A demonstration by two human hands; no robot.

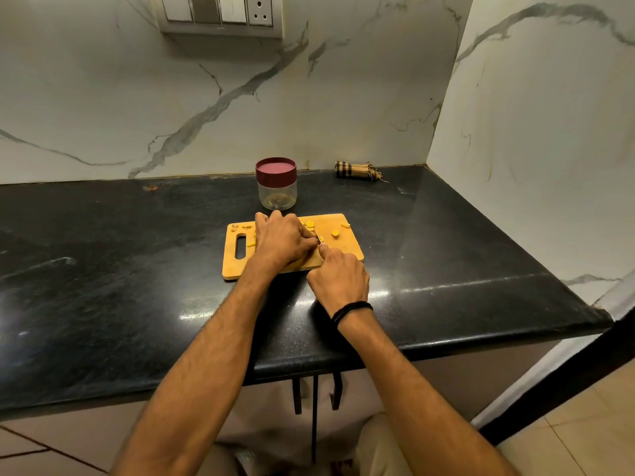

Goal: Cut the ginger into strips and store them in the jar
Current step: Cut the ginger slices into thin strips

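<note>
two hands meet on the cutting board (347, 252) — left hand (280, 240) curled over ginger it hides, right hand (338, 280) just near-right, fisted on a knife (318, 239) pointing far-left toward the ginger; lidded jar (276, 182) stands just beyond.

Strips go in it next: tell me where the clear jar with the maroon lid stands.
Head view, centre: the clear maroon-lidded jar stands on the black stone counter just behind the wooden cutting board.
</note>
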